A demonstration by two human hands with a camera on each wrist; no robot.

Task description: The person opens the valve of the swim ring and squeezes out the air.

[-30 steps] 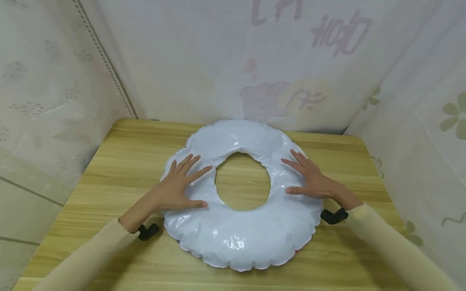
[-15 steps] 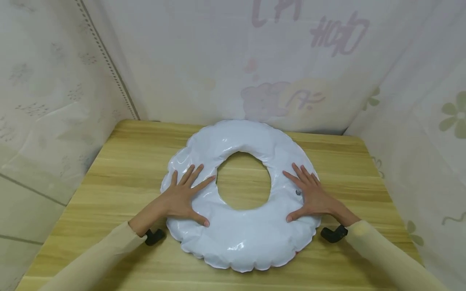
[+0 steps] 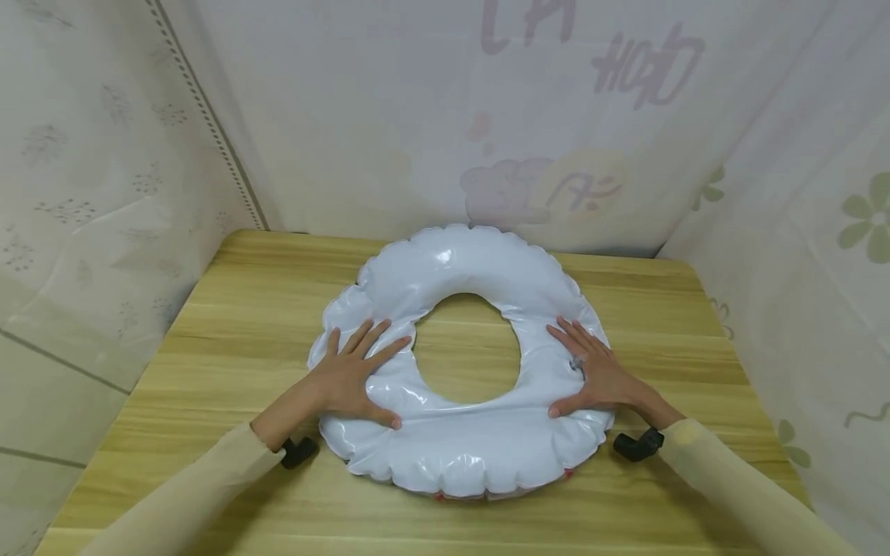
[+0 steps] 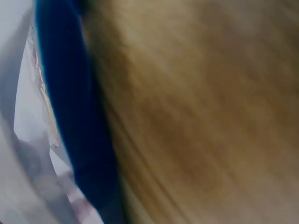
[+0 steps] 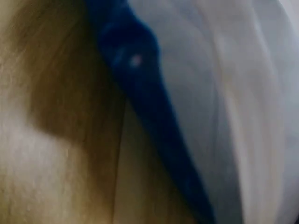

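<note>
A white inflatable swim ring (image 3: pixel 459 455) lies flat on the wooden table, its surface glossy and its outer seam scalloped. My left hand (image 3: pixel 344 382) presses on the ring's left side with fingers spread. On the opposite side, my right hand (image 3: pixel 598 378) presses down in the same way, its fingers straight. A small clear valve (image 3: pixel 575 363) shows beside the right hand. Creases run across the ring near both hands, and a bit of red shows under its front edge. Both wrist views are blurred; a blue edge of the ring (image 4: pixel 77 107) crosses the left one.
The wooden table (image 3: pixel 229 324) extends on both sides of the ring. Pale printed cloth (image 3: pixel 389 116) hangs behind and at both sides of the table. Black wrist-camera mounts, such as the right one (image 3: pixel 638 445), stick out under the wrists.
Both hands have moved toward the front of the ring and now press into it. The ring's front edge has lifted and drawn back, showing red beneath, and the valve has come into view.
</note>
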